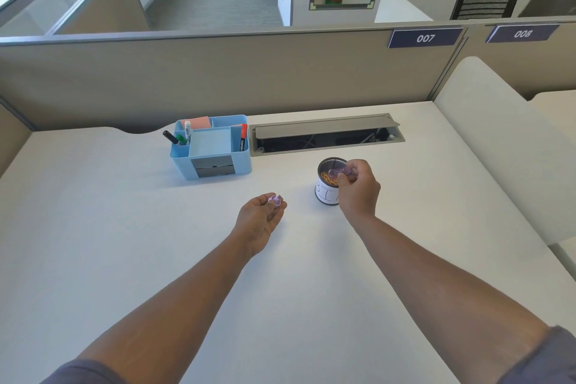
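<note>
While left hand (259, 220) pinches a purple piece (275, 199), right hand (359, 188) grips a second piece (338, 171) above the cup (325, 195), neither yet inside.

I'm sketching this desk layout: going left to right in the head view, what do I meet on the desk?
Blue organizer → left hand holding a purple piece → mesh cup. The right hand, pinching another purple piece, overlaps the cup: omitted.

The right hand (358, 188) hides part of the label (325, 195) on the mesh cup (322, 165).
</note>
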The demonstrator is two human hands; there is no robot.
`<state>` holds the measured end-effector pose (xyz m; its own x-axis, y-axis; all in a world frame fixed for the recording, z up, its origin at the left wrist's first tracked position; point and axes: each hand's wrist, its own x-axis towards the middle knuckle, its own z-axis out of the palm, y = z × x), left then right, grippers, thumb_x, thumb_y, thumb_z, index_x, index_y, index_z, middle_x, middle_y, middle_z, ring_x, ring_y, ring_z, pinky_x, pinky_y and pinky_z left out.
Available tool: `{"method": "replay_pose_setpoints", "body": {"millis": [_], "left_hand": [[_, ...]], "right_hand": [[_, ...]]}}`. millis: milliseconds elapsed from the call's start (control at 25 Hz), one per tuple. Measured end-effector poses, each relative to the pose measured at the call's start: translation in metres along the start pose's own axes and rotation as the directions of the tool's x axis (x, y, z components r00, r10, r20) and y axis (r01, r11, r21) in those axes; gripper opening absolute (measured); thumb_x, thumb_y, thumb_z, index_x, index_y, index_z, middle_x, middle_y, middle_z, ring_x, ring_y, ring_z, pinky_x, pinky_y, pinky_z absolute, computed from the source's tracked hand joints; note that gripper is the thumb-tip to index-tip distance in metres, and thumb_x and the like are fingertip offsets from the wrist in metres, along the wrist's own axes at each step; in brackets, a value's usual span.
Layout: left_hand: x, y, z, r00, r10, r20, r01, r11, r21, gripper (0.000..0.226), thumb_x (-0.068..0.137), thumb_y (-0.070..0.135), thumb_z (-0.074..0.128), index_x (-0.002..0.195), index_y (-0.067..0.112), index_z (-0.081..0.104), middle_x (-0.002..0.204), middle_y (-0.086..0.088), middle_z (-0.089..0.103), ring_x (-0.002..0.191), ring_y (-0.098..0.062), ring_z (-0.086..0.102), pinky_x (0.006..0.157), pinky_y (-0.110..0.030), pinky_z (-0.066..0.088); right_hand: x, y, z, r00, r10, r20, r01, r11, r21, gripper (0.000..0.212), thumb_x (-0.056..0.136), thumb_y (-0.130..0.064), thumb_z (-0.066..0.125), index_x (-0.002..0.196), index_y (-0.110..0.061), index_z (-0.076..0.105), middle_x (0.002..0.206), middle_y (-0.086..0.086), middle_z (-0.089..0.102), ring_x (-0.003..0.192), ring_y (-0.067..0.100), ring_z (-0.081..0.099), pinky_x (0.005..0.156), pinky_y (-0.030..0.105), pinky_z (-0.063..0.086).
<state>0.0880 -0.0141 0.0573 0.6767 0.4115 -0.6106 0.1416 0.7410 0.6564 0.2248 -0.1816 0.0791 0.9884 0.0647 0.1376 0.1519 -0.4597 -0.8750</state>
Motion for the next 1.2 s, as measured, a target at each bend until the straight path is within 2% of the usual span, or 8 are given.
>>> {"method": "replay_pose_setpoints", "body": {"millis": [80, 160, 280, 360, 560, 720, 920, 1200], "left_hand": [[-0.001, 0.002, 0.000, 1.000, 0.003, 0.002, -0.003, 1.000, 0.005, 0.027, 0.096, 0.002, 0.064, 0.123, -0.002, 0.062, 0.119, -0.018, 0.073, 0.110, -0.029, 0.071, 0.089, -0.033, 0.060], [-0.002, 0.003, -0.001, 1.000, 0.003, 0.002, -0.003, 1.000, 0.011, 0.027, 0.096, 0.002, 0.064, 0.123, -0.002, 0.062, 0.117, -0.017, 0.073, 0.110, -0.029, 0.071, 0.091, -0.034, 0.058], [-0.004, 0.005, -0.001, 1.000, 0.005, 0.000, -0.005, 1.000, 0.009, 0.027, 0.097, 0.002, 0.063, 0.123, -0.003, 0.061, 0.120, -0.018, 0.072, 0.111, -0.030, 0.070, 0.093, -0.035, 0.056], [-0.006, 0.007, -0.001, 1.000, 0.014, 0.002, -0.014, 1.000, 0.002, 0.027, 0.096, 0.001, 0.063, 0.123, -0.003, 0.062, 0.123, -0.020, 0.070, 0.113, -0.030, 0.069, 0.095, -0.035, 0.056], [-0.012, 0.013, 0.001, 1.000, 0.027, 0.006, -0.027, 1.000, -0.003, 0.020, 0.096, 0.000, 0.063, 0.116, -0.001, 0.064, 0.123, -0.019, 0.070, 0.117, -0.032, 0.068, 0.099, -0.037, 0.055], [-0.018, 0.016, 0.003, 0.998, 0.058, -0.005, -0.058, 0.998, 0.018, 0.025, 0.094, 0.000, 0.065, 0.119, 0.001, 0.065, 0.119, -0.017, 0.073, 0.114, -0.030, 0.069, 0.100, -0.038, 0.056], [-0.027, 0.019, 0.000, 0.992, 0.124, 0.021, -0.125, 0.992, 0.028, 0.025, 0.090, -0.003, 0.069, 0.114, 0.005, 0.069, 0.115, -0.016, 0.075, 0.113, -0.030, 0.071, 0.099, -0.036, 0.056], [-0.032, 0.024, -0.015, 0.989, 0.147, 0.009, -0.147, 0.985, 0.087, 0.026, 0.088, -0.008, 0.069, 0.109, 0.007, 0.073, 0.115, -0.014, 0.076, 0.108, -0.031, 0.072, 0.097, -0.036, 0.058]], "right_hand": [[0.002, -0.003, 0.000, 0.999, -0.040, -0.002, 0.040, 0.999, 0.016, 0.018, 0.089, -0.006, 0.063, 0.100, -0.020, 0.062, 0.083, -0.015, 0.070, 0.080, -0.003, 0.065, 0.077, 0.014, 0.048], [0.004, -0.004, 0.000, 0.998, -0.067, 0.018, 0.067, 0.998, 0.000, 0.024, 0.092, -0.007, 0.062, 0.114, -0.016, 0.065, 0.099, -0.004, 0.073, 0.093, 0.011, 0.067, 0.087, 0.025, 0.051], [0.003, -0.002, -0.001, 0.989, -0.126, 0.071, 0.129, 0.991, -0.045, 0.022, 0.091, -0.004, 0.059, 0.110, -0.013, 0.067, 0.100, 0.004, 0.074, 0.096, 0.025, 0.069, 0.087, 0.036, 0.054], [0.001, -0.002, -0.001, 0.989, -0.143, 0.047, 0.145, 0.988, -0.046, 0.020, 0.091, -0.004, 0.059, 0.108, -0.012, 0.064, 0.100, 0.004, 0.070, 0.096, 0.026, 0.067, 0.085, 0.034, 0.053], [-0.004, -0.008, -0.001, 1.000, -0.020, -0.020, 0.022, 0.998, 0.060, 0.034, 0.094, -0.008, 0.054, 0.127, -0.012, 0.058, 0.120, 0.006, 0.064, 0.106, 0.023, 0.061, 0.095, 0.031, 0.047], [-0.016, -0.016, 0.002, 0.994, 0.100, -0.032, -0.090, 0.967, 0.240, 0.026, 0.093, -0.015, 0.054, 0.118, -0.021, 0.060, 0.109, -0.005, 0.064, 0.103, 0.018, 0.062, 0.093, 0.032, 0.051], [-0.035, -0.015, 0.016, 0.935, 0.240, 0.260, -0.346, 0.780, 0.522, 0.020, 0.094, -0.006, 0.059, 0.113, -0.009, 0.063, 0.090, 0.005, 0.065, 0.072, 0.016, 0.062, 0.074, 0.028, 0.055], [-0.059, -0.014, 0.034, 0.811, 0.178, 0.558, -0.532, 0.621, 0.575, 0.018, 0.093, 0.003, 0.064, 0.106, -0.008, 0.067, 0.097, 0.009, 0.070, 0.082, 0.012, 0.073, 0.076, 0.022, 0.059]]}}
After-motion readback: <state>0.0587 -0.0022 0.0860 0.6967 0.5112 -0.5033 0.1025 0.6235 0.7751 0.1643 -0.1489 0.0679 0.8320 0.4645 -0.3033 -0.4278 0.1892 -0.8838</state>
